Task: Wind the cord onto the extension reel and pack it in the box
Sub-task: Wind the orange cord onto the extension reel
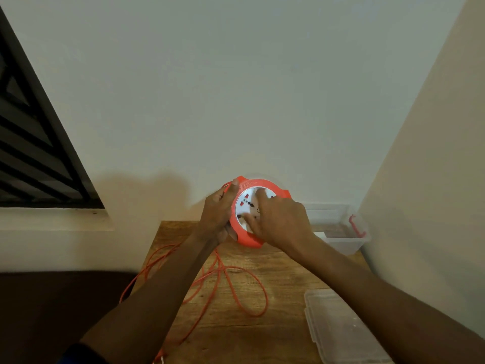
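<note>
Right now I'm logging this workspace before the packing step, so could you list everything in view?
extension reel: one, orange rim, white socket face, held above the table's far edge
cord: one, orange, loose loops on the table, trailing off its left edge
box: one, clear plastic, red latch, far right corner, open
lid: one, clear, near right of table
table: one, wooden
window grille: one, black, left wall
left hand: grips the reel's rim
right hand: fingers on the reel's face
</note>
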The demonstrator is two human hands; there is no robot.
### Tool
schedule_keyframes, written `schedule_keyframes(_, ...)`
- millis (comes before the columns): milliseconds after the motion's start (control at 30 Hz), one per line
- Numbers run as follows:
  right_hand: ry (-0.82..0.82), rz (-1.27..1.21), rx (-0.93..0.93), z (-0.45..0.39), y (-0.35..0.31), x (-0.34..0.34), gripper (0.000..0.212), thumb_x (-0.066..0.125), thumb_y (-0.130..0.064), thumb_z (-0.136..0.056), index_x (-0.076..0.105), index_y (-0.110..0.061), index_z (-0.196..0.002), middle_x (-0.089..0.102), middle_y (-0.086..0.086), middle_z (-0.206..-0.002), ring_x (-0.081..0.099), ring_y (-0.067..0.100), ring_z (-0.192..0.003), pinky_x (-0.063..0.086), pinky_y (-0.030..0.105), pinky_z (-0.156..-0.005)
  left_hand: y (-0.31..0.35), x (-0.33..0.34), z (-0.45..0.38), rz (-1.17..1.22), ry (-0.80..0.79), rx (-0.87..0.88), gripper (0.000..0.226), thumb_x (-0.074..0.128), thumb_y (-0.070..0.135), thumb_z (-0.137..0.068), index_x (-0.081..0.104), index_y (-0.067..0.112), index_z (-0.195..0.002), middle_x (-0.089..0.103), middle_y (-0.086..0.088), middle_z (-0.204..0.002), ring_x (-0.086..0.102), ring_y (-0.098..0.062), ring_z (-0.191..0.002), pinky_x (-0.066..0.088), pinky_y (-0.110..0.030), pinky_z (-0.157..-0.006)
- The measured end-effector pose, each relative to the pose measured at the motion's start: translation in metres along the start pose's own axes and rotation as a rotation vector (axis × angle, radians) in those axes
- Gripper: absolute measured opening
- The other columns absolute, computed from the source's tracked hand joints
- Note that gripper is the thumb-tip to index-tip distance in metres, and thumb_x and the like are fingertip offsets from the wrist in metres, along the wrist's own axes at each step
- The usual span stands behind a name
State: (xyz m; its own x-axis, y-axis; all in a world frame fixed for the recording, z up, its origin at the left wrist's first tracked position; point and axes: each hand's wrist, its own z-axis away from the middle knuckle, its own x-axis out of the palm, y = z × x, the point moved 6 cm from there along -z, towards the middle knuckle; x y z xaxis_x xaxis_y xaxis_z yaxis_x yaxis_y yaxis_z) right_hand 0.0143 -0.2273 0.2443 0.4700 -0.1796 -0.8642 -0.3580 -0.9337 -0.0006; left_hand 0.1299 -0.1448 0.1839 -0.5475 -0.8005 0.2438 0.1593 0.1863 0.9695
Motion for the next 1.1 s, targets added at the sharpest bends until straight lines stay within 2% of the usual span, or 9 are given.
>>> schedule_keyframes(100, -0.134, -0.369, 0.299, -0.007, 0.014, 0.017, 0.069, 0.056, -0.066, -0.080, 0.047, -0.011, -0.120, 0.059, -0.006, -0.077, 0.056, 0.021, -0.065, 0.032, 0.026, -0.048, 0.002, 0.003, 0.001, -0.013, 0.044, 0.054, 0.028, 0.059, 0.049, -0.100, 0.079, 0.031, -0.090, 0.083, 0.000, -0.090, 0.081, -0.020, -0.079, 0.064, -0.030, -0.061)
schedule_keyframes(200, -0.217, -0.455, 0.335, -0.004, 0.021, 0.025, 0.063, 0.057, -0.059, -0.084, 0.046, -0.010, -0.123, 0.066, 0.005, -0.106, 0.063, 0.025, -0.088, 0.039, 0.029, -0.060, -0.006, 0.002, 0.001, -0.014, 0.048, 0.010, 0.031, 0.059, 0.050, -0.100, 0.075, 0.024, -0.101, 0.083, 0.000, -0.091, 0.081, -0.024, -0.080, 0.064, -0.032, -0.060)
schedule_keyframes(333, -0.131, -0.209, 0.192, 0.001, 0.014, 0.010, 0.052, 0.055, -0.052, -0.089, 0.051, -0.013, -0.123, 0.069, 0.006, -0.099, 0.065, 0.028, -0.082, 0.039, 0.030, -0.056, -0.009, 0.002, -0.001, 0.027, 0.015, -0.042, 0.031, 0.060, 0.051, -0.099, 0.078, 0.026, -0.096, 0.083, -0.006, -0.097, 0.080, -0.028, -0.083, 0.067, -0.041, -0.070)
schedule_keyframes(433, -0.108, -0.080, 0.048, 0.002, 0.011, -0.003, 0.040, 0.058, -0.044, -0.088, 0.053, -0.018, -0.118, 0.069, 0.005, -0.099, 0.065, 0.030, -0.081, 0.045, 0.032, -0.058, -0.006, -0.005, -0.006, 0.007, 0.034, -0.061, 0.031, 0.063, 0.049, -0.098, 0.079, 0.024, -0.091, 0.082, -0.007, -0.089, 0.080, -0.024, -0.074, 0.064, -0.034, -0.059)
schedule_keyframes(600, -0.277, -0.125, -0.313, 0.008, 0.005, 0.003, 0.055, 0.066, -0.019, -0.084, 0.046, -0.034, -0.133, 0.042, 0.004, -0.134, 0.055, 0.027, -0.104, 0.053, 0.039, -0.068, -0.009, -0.016, -0.014, -0.037, -0.032, -0.118, 0.039, 0.065, 0.052, -0.095, 0.077, 0.016, -0.103, 0.081, -0.015, -0.101, 0.079, -0.033, -0.083, 0.067, -0.045, -0.075)
schedule_keyframes(700, -0.319, -0.012, -0.389, 0.010, 0.012, 0.011, 0.062, 0.063, -0.021, -0.088, 0.037, -0.045, -0.139, 0.036, 0.006, -0.142, 0.054, 0.027, -0.108, 0.053, 0.037, -0.070, -0.010, -0.019, -0.016, -0.065, -0.044, -0.115, 0.043, 0.066, 0.054, -0.094, 0.076, 0.014, -0.108, 0.081, -0.016, -0.103, 0.079, -0.034, -0.087, 0.066, -0.047, -0.079)
schedule_keyframes(933, -0.267, 0.127, -0.443, 0.009, -0.005, 0.019, 0.070, 0.065, -0.037, -0.087, 0.024, -0.047, -0.143, 0.056, 0.010, -0.117, 0.060, 0.029, -0.096, 0.049, 0.035, -0.063, -0.016, -0.015, -0.017, -0.116, -0.082, -0.138, 0.040, 0.062, 0.055, -0.095, 0.075, 0.019, -0.108, 0.082, -0.009, -0.099, 0.080, -0.030, -0.082, 0.066, -0.040, -0.069)
schedule_keyframes(1033, -0.220, 0.168, -0.423, 0.009, -0.010, 0.023, 0.069, 0.068, -0.039, -0.081, 0.033, -0.040, -0.141, 0.064, 0.009, -0.103, 0.063, 0.028, -0.084, 0.039, 0.032, -0.056, -0.019, -0.010, -0.016, -0.136, -0.090, -0.138, 0.037, 0.062, 0.052, -0.097, 0.076, 0.019, -0.105, 0.083, -0.009, -0.098, 0.080, -0.029, -0.082, 0.066, -0.040, -0.072)
schedule_keyframes(1100, -0.153, 0.108, -0.259, 0.007, -0.007, 0.019, 0.063, 0.064, -0.047, -0.078, 0.043, -0.032, -0.135, 0.070, 0.003, -0.091, 0.065, 0.026, -0.070, 0.032, 0.028, -0.052, -0.019, -0.009, -0.015, -0.090, -0.069, -0.120, 0.034, 0.065, 0.049, -0.096, 0.078, 0.018, -0.102, 0.082, -0.012, -0.103, 0.080, -0.028, -0.087, 0.066, -0.042, -0.076)
